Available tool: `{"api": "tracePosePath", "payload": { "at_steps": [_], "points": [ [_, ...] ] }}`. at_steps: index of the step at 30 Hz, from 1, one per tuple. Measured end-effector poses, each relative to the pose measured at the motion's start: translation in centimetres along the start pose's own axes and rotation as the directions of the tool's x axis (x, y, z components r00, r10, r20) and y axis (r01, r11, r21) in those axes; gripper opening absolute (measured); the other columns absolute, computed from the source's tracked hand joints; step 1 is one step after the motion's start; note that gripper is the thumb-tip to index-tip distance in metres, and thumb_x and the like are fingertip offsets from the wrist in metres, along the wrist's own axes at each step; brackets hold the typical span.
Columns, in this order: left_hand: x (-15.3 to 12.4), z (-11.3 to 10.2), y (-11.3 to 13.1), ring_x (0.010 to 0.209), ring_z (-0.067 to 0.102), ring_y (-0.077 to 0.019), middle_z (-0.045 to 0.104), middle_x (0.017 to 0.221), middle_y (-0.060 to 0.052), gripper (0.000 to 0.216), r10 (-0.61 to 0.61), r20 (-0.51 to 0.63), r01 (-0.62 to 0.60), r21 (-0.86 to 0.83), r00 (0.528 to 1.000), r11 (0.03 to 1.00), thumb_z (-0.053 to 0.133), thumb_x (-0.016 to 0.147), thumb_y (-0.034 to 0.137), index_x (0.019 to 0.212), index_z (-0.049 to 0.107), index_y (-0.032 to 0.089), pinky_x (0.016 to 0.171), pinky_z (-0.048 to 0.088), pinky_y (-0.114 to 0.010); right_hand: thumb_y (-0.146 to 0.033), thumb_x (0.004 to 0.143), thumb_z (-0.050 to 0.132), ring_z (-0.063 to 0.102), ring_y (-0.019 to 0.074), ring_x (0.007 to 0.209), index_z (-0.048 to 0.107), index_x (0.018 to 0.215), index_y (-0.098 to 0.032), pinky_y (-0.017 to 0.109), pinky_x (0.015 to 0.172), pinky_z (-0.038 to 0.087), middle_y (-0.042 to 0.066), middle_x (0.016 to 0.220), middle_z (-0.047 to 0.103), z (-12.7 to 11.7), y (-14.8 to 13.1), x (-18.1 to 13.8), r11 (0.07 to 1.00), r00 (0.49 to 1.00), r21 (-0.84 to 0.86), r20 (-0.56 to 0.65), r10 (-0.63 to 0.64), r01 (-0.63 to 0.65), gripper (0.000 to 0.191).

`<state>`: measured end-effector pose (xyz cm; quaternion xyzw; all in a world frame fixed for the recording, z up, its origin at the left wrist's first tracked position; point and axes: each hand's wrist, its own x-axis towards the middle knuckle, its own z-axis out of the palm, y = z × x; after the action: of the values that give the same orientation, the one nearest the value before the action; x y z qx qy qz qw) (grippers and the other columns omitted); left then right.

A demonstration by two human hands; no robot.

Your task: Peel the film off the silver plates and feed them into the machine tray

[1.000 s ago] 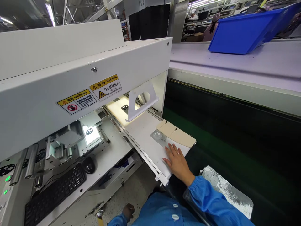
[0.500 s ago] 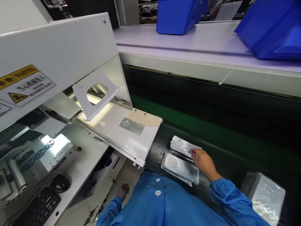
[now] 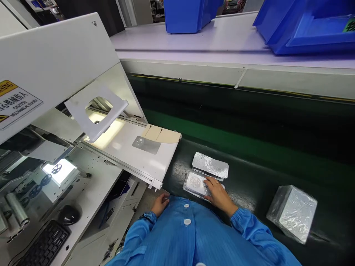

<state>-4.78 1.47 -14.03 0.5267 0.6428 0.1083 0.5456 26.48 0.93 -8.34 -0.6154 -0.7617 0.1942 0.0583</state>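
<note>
My right hand (image 3: 219,195) spans the near stack of phone-shaped plates (image 3: 194,182), which looks wrapped in clear film. Its fingers rest at the stack's far side and its thumb at the near side, closed across the top piece. Just beyond lies another stack of shiny silver phone-shaped plates (image 3: 210,165), apart from the hand. My left hand (image 3: 160,204) hangs by the front of my blue jacket, fingers curled, with nothing visible in it. A grey phone-shaped plate (image 3: 146,145) with round camera holes lies on the white machine bed (image 3: 138,162).
A film-wrapped block of plates (image 3: 294,214) stands at right on the dark belt (image 3: 249,155). Blue bins (image 3: 183,16) sit on the shelf beyond. At left are the machine's white cover (image 3: 55,55), a raised cut-out plate (image 3: 102,127), a mouse (image 3: 68,215) and a keyboard (image 3: 44,244).
My right hand has moved from the far silver stack to the near wrapped stack. My left hand has come up closer to my jacket. The view has turned slightly right.
</note>
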Motion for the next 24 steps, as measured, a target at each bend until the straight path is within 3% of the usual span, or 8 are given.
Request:
{"api": "tracePosePath", "payload": {
  "at_steps": [8,15,20,24],
  "points": [
    [-0.2,1.5,2.9,0.085,0.065,-0.0162,0.071,0.093,-0.003,0.019,0.163,0.050,-0.157,-0.115,0.985,0.981,0.061,0.075,0.017,0.094,0.064,0.019,0.082,0.051,-0.029,-0.011,0.052,0.080,0.050,0.0331,0.109,0.052,0.121,-0.018,0.041,0.091,0.044,0.014,0.116,0.051,-0.6,-0.7,1.4,0.996,0.997,-0.041,0.009,0.074,-0.074,0.075],
    [-0.4,2.3,4.4,0.085,0.064,-0.0160,0.069,0.092,-0.004,0.020,0.236,0.066,-0.226,-0.136,0.970,0.965,0.061,0.078,0.021,0.098,0.064,0.017,0.081,0.050,-0.029,-0.011,0.048,0.084,0.047,0.0352,0.109,0.052,0.121,-0.015,0.041,0.090,0.041,0.015,0.115,0.049,-1.6,-1.5,1.9,0.992,0.994,-0.072,0.041,0.105,-0.102,0.080],
    [-0.5,2.5,5.6,0.085,0.064,-0.0164,0.068,0.090,-0.004,0.021,0.277,0.078,-0.267,-0.115,0.958,0.957,0.061,0.079,0.022,0.099,0.064,0.017,0.081,0.050,-0.030,-0.011,0.053,0.080,0.052,0.0326,0.106,0.052,0.118,-0.015,0.038,0.087,0.042,0.015,0.113,0.053,-1.9,-1.4,1.9,0.994,0.992,-0.056,0.083,0.099,-0.095,0.071],
    [-0.8,2.7,7.0,0.085,0.065,-0.0170,0.067,0.090,-0.004,0.022,0.324,0.079,-0.317,-0.087,0.943,0.944,0.061,0.079,0.021,0.101,0.063,0.017,0.084,0.051,-0.033,-0.015,0.068,0.071,0.063,0.0227,0.087,0.054,0.115,-0.018,0.029,0.072,0.046,0.007,0.098,0.064,-2.7,-0.5,2.2,1.000,0.987,-0.013,0.161,0.022,-0.020,0.050]
  ]
}}
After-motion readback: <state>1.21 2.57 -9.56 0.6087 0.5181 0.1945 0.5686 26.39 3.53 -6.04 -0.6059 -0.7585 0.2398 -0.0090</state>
